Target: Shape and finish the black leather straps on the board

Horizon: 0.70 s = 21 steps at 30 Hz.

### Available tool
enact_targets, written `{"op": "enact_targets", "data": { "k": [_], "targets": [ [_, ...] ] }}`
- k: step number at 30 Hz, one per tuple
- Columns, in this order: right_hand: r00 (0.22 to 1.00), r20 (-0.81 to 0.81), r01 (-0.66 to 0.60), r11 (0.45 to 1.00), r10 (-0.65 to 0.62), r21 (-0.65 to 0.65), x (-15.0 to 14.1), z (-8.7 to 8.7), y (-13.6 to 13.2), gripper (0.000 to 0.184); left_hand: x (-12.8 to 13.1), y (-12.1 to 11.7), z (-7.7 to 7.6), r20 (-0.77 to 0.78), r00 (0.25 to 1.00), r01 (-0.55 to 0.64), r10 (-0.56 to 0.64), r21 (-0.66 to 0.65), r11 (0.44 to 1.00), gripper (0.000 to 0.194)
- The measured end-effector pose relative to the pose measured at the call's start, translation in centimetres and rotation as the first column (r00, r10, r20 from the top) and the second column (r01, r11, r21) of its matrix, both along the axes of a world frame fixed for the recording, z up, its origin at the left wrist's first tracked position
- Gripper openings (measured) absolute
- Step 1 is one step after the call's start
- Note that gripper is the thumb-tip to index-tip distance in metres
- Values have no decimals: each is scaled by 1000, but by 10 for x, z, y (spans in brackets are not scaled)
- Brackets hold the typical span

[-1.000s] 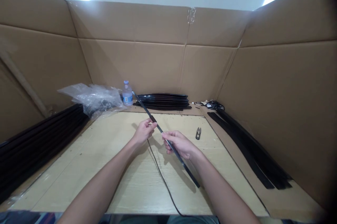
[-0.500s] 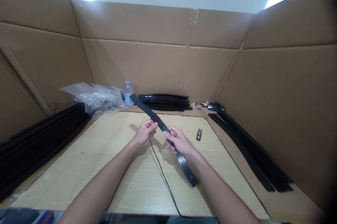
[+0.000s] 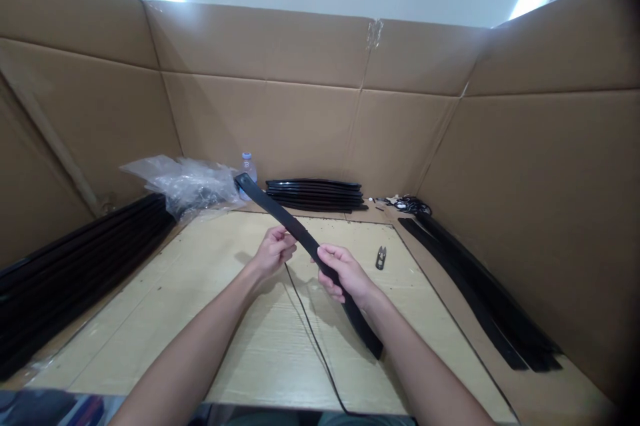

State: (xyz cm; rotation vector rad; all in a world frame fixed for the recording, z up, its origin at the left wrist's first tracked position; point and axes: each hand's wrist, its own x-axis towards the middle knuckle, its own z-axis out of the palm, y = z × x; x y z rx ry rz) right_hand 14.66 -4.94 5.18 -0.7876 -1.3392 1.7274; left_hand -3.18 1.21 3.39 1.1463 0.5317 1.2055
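A long, curved black strip (image 3: 273, 205) slants across the middle of the head view, raised above the board. My right hand (image 3: 343, 271) is closed around its lower half, thumb on top. Fingers bent in a pinch, my left hand (image 3: 274, 251) is at the strip's left edge, near its middle. From below that hand a thin dark cord (image 3: 313, 333) runs down over the board's near edge. A darker wound band (image 3: 301, 229) crosses the strip close to my left fingers; its far side is hidden. Small thread snips (image 3: 381, 257) lie right of my right hand.
Cardboard walls (image 3: 310, 119) enclose the pale board (image 3: 200, 293). Black strips are stacked at the left (image 3: 85, 273), the back (image 3: 315, 195) and the right (image 3: 480, 299). Clear plastic bags (image 3: 195, 183) and a bottle (image 3: 247, 166) stand back left; tangled cord (image 3: 410, 204) lies back right.
The strip has rolled over in my right hand, from its shiny grooved face to a matt dark face. My left hand stays pinched beside it. The camera view has shifted slightly.
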Motion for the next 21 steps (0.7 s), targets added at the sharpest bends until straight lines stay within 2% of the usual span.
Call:
{"op": "enact_targets", "data": {
  "k": [9, 21],
  "targets": [
    [996, 14, -90, 996, 90, -26, -12, -5, -4, 28, 9, -4, -1, 38, 989, -143, 144, -39, 989, 17],
    [995, 13, -99, 995, 100, -14, -13, -3, -5, 27, 9, -3, -1, 72, 985, -151, 154, -48, 987, 19]
  ]
}}
